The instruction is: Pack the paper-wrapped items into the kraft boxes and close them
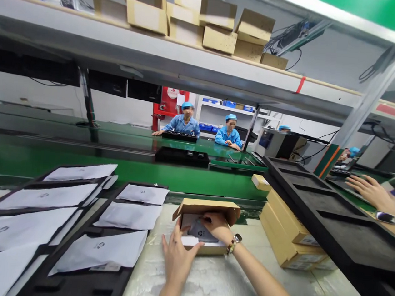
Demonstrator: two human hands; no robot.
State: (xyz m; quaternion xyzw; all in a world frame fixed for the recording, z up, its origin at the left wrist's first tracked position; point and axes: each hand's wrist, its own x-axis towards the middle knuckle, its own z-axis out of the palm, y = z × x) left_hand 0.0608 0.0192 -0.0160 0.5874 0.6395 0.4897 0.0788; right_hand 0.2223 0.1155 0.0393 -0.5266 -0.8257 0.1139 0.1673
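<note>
A small open cardboard box [209, 209] lies on the plastic-covered bench in front of me, flap raised at the back. Inside it is a white bagged item [199, 230]. My right hand [217, 226], with a beaded bracelet at the wrist, presses its curled fingers down on the bagged item in the box. My left hand [177, 256] rests against the box's near left edge, fingers extended and apart, thumb touching the box.
Black trays [81, 280] with several white bagged items [129, 215] lie to the left. Stacked closed cardboard boxes [286, 232] and an empty black tray [332, 213] sit to the right. Another person's hand [372, 191] reaches in at far right. Workers sit beyond the green conveyor [114, 169].
</note>
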